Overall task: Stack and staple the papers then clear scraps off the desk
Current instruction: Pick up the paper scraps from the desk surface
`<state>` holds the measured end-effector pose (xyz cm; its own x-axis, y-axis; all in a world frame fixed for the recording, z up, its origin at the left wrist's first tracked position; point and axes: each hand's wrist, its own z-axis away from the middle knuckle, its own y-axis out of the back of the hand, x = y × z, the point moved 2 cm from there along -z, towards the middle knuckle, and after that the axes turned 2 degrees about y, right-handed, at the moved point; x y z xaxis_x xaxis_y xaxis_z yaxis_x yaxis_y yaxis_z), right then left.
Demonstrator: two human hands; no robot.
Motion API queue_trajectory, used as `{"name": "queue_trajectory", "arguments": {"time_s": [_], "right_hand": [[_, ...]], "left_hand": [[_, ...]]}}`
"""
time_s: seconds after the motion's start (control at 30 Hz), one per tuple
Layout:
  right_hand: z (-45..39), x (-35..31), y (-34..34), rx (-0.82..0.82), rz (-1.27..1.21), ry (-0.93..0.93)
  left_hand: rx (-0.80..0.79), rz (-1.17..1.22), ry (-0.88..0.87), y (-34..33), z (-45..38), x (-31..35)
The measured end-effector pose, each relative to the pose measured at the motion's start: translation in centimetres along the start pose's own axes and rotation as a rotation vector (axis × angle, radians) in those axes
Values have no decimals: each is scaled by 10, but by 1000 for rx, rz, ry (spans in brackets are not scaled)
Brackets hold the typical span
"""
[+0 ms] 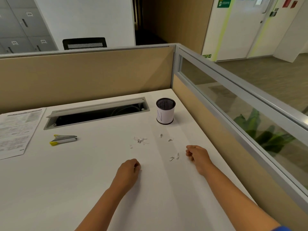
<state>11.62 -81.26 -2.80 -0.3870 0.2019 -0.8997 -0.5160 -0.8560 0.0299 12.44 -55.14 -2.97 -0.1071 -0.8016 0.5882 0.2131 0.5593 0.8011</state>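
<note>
Fingers (pixel 189 151) of the right hand (pixel 197 155) are curling inward, knuckles resting on the desk (pixel 83 172) — whether they are pinching a scrap cannot be told. Fingers of the left hand (pixel 129 169) are likewise curling under the palm, contents hidden.

Head view, items lying as follows:
- Papers (pixel 15 130): sitting in a squared stack at the far left edge, apparently gathered; a staple is not discernible.
- Stapler (pixel 64 139): lying on its side just right of the papers, nobody touching it.
- Scraps (pixel 140 140): scattering across mid-desk, one cluster beyond the left hand, a pair (pixel 174 157) lying just left of the right hand, a few more farther off.
- Mesh cup (pixel 165 111): standing upright at the far right, near the partition (pixel 100 72).

Judgement — stacking is looking finished, stapling likely; clearing scraps is remaining, with most pieces not yet collected.
</note>
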Motion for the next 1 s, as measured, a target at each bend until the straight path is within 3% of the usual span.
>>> {"name": "queue_trajectory", "arguments": {"time_s": [0.07,0.17,0.4,0.57,0.73,1.0], "right_hand": [[-9,-22,-7,-46,-227,-128],[-26,-73,-27,-101,-402,-139],[-55,-164,-90,-135,-305,1],[-64,-186,-110,-141,-10,47],[-72,-190,-112,-171,112,108],[-63,-169,-82,-96,-54,135]], "left_hand": [[28,70,47,1,-1,0],[71,229,139,4,-5,2],[67,940,530,16,-20,0],[-59,1444,668,23,-35,5],[-130,1511,702,33,-64,28],[-68,1327,516,58,-148,96]]}}
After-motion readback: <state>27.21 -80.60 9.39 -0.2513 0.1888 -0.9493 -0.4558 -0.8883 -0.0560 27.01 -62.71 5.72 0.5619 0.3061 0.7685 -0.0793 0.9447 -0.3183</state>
